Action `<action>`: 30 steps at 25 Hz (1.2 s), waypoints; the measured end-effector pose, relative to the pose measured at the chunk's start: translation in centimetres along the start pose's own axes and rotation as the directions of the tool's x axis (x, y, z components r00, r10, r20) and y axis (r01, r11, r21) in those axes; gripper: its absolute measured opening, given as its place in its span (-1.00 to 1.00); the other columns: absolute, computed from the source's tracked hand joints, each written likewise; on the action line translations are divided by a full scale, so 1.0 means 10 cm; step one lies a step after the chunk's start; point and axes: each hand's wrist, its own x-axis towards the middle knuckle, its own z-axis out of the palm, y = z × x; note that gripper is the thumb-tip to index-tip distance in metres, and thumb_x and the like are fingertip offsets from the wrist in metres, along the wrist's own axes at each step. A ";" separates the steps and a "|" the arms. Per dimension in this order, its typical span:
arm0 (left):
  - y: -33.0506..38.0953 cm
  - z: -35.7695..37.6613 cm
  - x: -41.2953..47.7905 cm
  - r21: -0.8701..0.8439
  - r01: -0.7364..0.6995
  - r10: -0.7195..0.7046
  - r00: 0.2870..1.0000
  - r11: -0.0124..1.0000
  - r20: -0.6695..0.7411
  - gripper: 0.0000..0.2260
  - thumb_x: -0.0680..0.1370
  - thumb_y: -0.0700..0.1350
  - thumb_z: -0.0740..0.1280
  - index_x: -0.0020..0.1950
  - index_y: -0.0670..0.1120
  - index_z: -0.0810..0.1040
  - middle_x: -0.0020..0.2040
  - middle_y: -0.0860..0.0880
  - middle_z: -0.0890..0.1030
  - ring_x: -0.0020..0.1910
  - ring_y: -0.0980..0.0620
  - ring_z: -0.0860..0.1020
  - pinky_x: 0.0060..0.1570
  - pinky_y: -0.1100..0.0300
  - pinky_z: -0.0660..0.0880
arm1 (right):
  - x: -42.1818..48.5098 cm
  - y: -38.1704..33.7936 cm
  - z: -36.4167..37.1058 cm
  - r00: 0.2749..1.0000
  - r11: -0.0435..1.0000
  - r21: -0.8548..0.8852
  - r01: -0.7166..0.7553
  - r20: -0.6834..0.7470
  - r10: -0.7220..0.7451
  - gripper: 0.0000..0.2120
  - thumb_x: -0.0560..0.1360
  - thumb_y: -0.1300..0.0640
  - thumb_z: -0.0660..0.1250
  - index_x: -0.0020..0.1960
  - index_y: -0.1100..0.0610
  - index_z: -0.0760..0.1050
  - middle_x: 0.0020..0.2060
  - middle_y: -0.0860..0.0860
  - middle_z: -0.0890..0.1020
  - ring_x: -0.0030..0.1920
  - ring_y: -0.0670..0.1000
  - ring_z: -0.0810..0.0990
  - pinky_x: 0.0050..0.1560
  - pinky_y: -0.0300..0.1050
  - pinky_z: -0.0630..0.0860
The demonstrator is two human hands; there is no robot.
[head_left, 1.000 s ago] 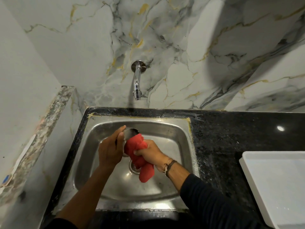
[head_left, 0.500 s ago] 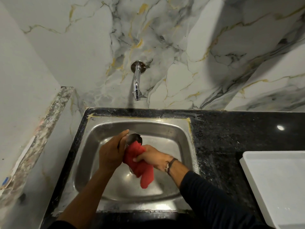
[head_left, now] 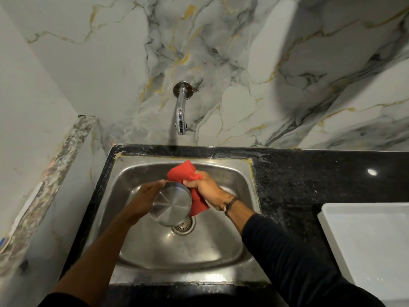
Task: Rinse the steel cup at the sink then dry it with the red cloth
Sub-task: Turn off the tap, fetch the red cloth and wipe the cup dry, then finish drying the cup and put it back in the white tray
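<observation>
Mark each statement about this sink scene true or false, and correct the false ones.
1. The left hand holds the steel cup with its base toward the camera. True.
2. The red cloth lies on the counter. False: the right hand grips it over the sink.
3. Water runs from the tap. False: no stream shows.
4. A white tray sits right of the sink. True.
</observation>
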 end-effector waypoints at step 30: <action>0.37 1.52 0.00 -0.512 -0.064 -0.412 0.511 0.857 -0.754 -0.53 0.69 0.19 0.08 0.49 0.11 0.59 0.43 -0.10 0.66 0.36 -0.16 0.62 0.04 0.24 0.64 | -0.96 0.77 -0.26 0.938 0.819 0.572 0.034 -0.302 0.171 -0.77 0.64 0.36 0.34 0.19 0.20 0.71 -0.01 0.20 0.80 -0.07 0.14 0.80 -0.02 0.03 0.75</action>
